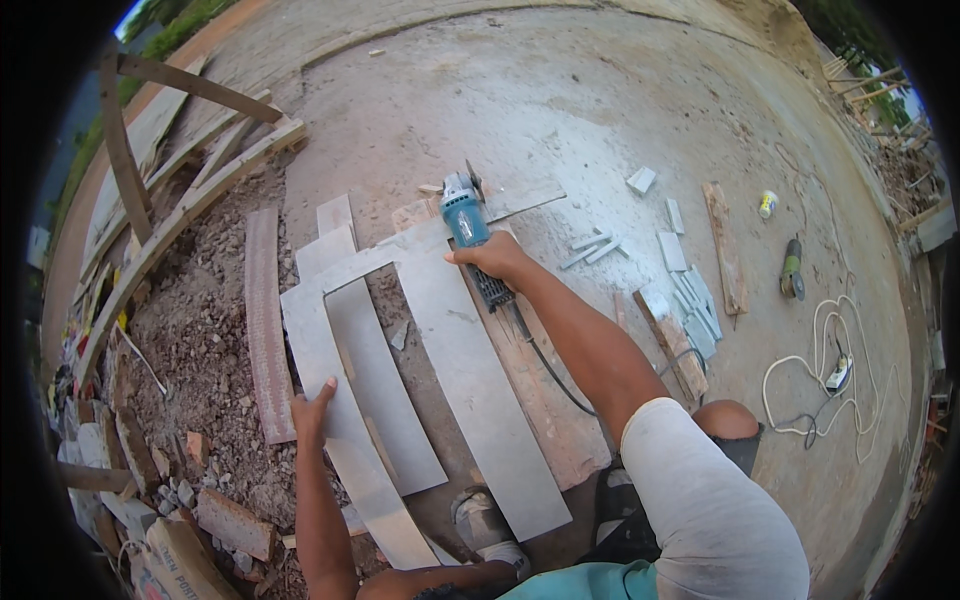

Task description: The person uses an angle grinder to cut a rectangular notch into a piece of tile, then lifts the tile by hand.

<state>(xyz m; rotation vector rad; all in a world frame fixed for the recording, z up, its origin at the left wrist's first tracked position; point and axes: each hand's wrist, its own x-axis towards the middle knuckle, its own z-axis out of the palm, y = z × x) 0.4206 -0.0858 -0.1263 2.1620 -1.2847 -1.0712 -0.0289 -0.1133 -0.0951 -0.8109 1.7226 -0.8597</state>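
Note:
My right hand (497, 257) is wrapped round the body of a teal angle grinder (463, 212). The grinder's disc stands at the far end of a large grey tile (470, 370), beside a narrow slit. A cord runs back from the tool under my right forearm. This tile has a long cut-out, leaving two strips joined at the far end. At its left strip, my left hand (312, 408) grips the outer edge, thumb on top and fingers hidden. Through the cut-out, a separate grey tile strip (380, 385) shows lower down. A pinkish board (540, 390) lies under the right side.
A second, green grinder (792, 270) lies at right near a white extension cord (770, 395) and a can (768, 205). Tile offcuts (690, 300) and wooden planks (725, 250) lie between. Rubble (210, 330), a patterned strip (268, 330) and a timber frame (190, 200) are at left.

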